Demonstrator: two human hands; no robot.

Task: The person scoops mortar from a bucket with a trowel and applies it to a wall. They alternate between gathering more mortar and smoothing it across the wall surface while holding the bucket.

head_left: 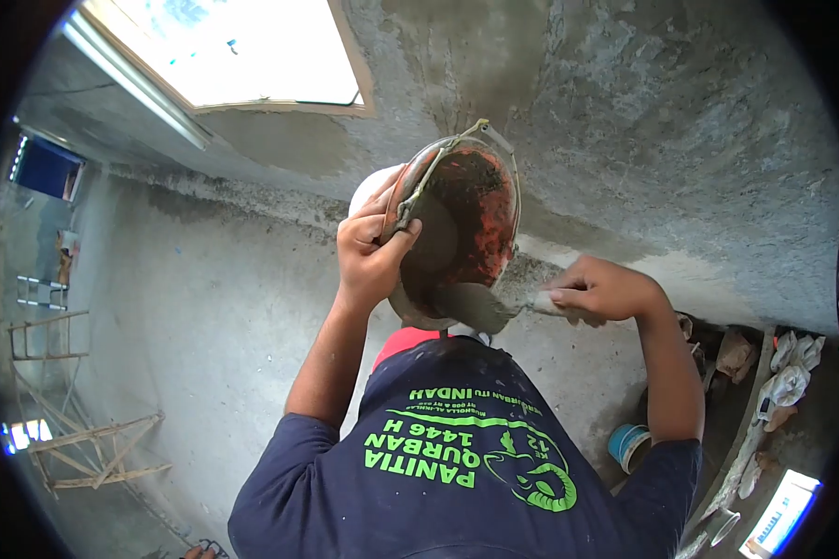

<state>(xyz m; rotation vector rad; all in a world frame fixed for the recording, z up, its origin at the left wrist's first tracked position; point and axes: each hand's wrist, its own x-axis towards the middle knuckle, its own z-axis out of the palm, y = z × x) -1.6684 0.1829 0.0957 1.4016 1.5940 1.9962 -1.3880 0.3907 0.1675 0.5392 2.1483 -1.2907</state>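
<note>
Wall: the rough grey plaster wall (680,121) filled most of the view, with a bright window opening (242,47) at the upper left; the person worked right up against it.
Shirt: a dark blue shirt (457,484) carried green print, seen upside down from the head camera, reading "PANITIA QURBAN 1446 H" beside a ram's-head emblem (the smaller line near it was too fine to read with any confidence).
Bucket: the red bucket (480,210), smeared with grey mortar, was tipped on its side with its mouth facing the trowel, probably so the mix could be reached easily.
Left hand: the left hand (371,256) had its fingers clenched around the bucket's rim and wire handle, holding it raised near the wall.
Right hand: the right hand (598,289) grasped the trowel's handle, fingers wrapped tight.
Trowel: the trowel (475,306) lay with its blade at the bucket's lower lip, loaded with wet mortar.
Tub: a small blue-rimmed tub (629,443) stood on the floor below, well apart.
</note>
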